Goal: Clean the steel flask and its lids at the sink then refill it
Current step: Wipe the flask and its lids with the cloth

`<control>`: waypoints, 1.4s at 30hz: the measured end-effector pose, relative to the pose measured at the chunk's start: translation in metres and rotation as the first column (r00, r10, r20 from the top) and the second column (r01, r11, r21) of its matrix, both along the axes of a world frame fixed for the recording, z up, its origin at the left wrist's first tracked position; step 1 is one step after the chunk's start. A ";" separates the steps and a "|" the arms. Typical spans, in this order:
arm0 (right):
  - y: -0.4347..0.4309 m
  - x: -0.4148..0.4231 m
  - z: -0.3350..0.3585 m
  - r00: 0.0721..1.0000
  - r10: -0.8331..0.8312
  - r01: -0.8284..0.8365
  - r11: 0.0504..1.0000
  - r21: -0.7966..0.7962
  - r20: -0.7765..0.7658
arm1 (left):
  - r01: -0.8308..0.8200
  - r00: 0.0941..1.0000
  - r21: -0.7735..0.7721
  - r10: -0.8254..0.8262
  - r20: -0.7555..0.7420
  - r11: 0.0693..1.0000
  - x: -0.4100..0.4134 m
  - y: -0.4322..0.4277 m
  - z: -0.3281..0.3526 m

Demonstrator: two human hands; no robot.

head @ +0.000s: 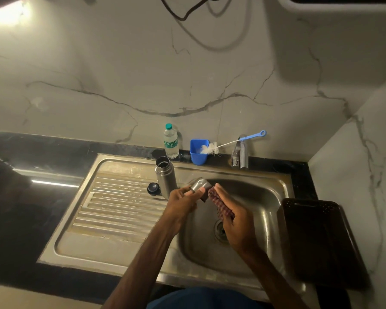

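A person stands at a steel sink (266, 197) set in a black tabletop (31, 210), with both forearms reaching over the basin. Nearest, the right hand (236, 221) is curled around a bunched maroon checked cloth (220, 205) and presses it against the open end of a steel cup lid (200, 185). The left hand (183, 198) grips that lid from the side with the thumb laid across it, holding it above the basin, a little back from the drain (220, 229). A dark plastic tray (316, 237) lies along the sink's right edge.

Just beyond the left hand, the steel flask (165, 175) stands upright and uncapped on the ribbed drainboard (112, 197). A small black inner lid (153, 188) sits just beside its base.

Farther back, against the marble wall, are a capped clear water bottle (171, 141), a blue cup (197, 152) with a bottle brush (232, 142) leaning out of it, and the tap (241, 157). No running water is visible.

The task seems to be in its middle stretch, with the outer lid being wiped. It is not possible to tell whether the flask and black lid are already clean. Refilling and closing the flask remain to be done.
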State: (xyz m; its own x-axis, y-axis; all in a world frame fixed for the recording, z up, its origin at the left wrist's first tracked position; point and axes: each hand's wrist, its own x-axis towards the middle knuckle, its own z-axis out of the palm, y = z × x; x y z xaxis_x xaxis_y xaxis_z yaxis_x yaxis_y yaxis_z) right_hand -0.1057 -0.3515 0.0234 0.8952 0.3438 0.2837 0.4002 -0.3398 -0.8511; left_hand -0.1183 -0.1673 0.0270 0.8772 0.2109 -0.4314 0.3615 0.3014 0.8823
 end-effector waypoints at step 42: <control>0.013 0.046 0.015 0.987 0.158 -0.162 0.966 -0.202 -0.038 | 0.246 0.885 0.517 -0.407 0.225 0.820 -0.004 0.015 0.019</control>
State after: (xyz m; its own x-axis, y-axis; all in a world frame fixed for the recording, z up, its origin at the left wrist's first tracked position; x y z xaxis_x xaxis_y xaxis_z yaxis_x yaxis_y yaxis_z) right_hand -0.0600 -0.3383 0.0384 0.8290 0.5314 0.1744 0.4459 -0.4398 -0.7796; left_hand -0.1219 -0.1521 0.0461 0.9987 -0.0102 -0.0501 0.0458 -0.2554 0.9657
